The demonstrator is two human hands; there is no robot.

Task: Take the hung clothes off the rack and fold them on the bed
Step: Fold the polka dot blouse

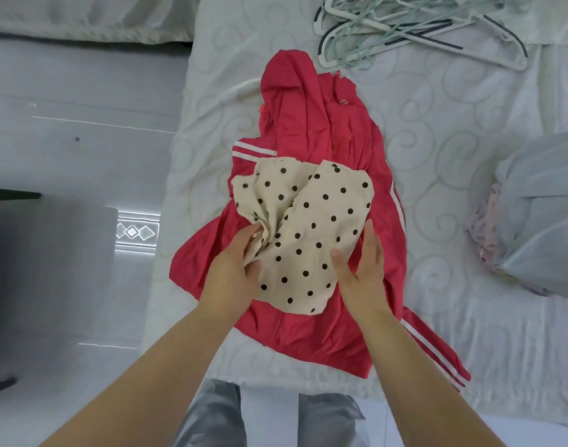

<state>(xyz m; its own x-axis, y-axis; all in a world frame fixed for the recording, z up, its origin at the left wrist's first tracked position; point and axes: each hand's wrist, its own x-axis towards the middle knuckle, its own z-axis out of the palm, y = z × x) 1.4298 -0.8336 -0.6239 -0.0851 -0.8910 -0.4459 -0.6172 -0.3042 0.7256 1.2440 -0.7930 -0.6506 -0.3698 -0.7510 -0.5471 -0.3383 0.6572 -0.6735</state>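
A cream garment with black polka dots lies crumpled on top of a red garment with white side stripes, which is spread over the white patterned bed. My left hand grips a bunched fold at the dotted garment's left edge. My right hand lies on its right edge with straight fingers and the thumb resting on the cloth.
A heap of white and pale green hangers lies at the far side of the bed. A pile of pale blue and pink clothes sits at the right. Glossy tiled floor and a grey piece of furniture are to the left.
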